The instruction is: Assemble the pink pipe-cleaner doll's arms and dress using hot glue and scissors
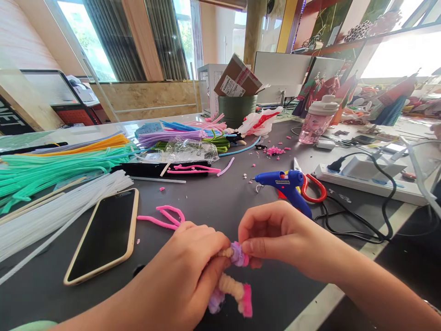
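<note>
My left hand (195, 264) is closed around a small fuzzy figure (231, 286) made of beige, lilac and pink pipe cleaner. One beige limb with a pink end hangs below my fingers, and a lilac tuft shows beside it. The rest of the figure is hidden in my palm. With thumb and fingertips my right hand (275, 234) pinches the lilac and pink end of another limb (238, 255). Looped pink pipe cleaner (168, 218) sticks out beyond my left knuckles; whether it joins the figure I cannot tell.
A phone (103, 234) lies left of my hands. Beyond them are a blue glue gun (284, 181), red-handled scissors (314, 188) and a power strip (372, 181) with cables. Bundled green pipe cleaners (69, 170), a pink bottle (317, 120) and a dark green bin (237, 110) stand farther back.
</note>
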Motion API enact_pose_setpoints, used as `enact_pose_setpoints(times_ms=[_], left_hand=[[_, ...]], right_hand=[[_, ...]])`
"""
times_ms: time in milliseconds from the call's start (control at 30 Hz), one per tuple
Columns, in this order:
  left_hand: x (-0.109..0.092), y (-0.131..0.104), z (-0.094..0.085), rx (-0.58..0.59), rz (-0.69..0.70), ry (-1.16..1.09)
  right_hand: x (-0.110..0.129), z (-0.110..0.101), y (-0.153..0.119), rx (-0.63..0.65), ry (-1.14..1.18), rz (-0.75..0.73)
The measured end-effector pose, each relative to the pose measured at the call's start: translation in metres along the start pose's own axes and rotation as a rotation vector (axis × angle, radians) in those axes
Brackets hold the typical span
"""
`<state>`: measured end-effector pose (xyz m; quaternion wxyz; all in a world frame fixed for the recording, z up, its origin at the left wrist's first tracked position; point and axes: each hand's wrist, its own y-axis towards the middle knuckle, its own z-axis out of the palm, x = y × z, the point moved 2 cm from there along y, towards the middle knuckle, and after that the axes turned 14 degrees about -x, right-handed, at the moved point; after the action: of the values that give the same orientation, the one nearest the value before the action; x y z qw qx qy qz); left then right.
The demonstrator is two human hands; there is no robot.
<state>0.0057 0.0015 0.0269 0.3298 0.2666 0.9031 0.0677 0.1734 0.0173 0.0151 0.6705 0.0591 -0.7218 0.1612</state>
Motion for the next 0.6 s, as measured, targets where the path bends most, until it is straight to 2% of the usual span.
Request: enact_pose_setpoints(times_ms=[233, 600], left_hand=[[0.0022, 0.0037, -0.008, 0.084, 0.131, -0.015], [-0.0002, 0.0009, -0.005, -0.084, 0.199, 0.013]], right_hand=[[-0.0011, -0.0004, -0.0002, 0.051, 0.142, 0.062], [-0.0033, 0.0053, -0.0045, 0.083, 0.21, 0.127]])
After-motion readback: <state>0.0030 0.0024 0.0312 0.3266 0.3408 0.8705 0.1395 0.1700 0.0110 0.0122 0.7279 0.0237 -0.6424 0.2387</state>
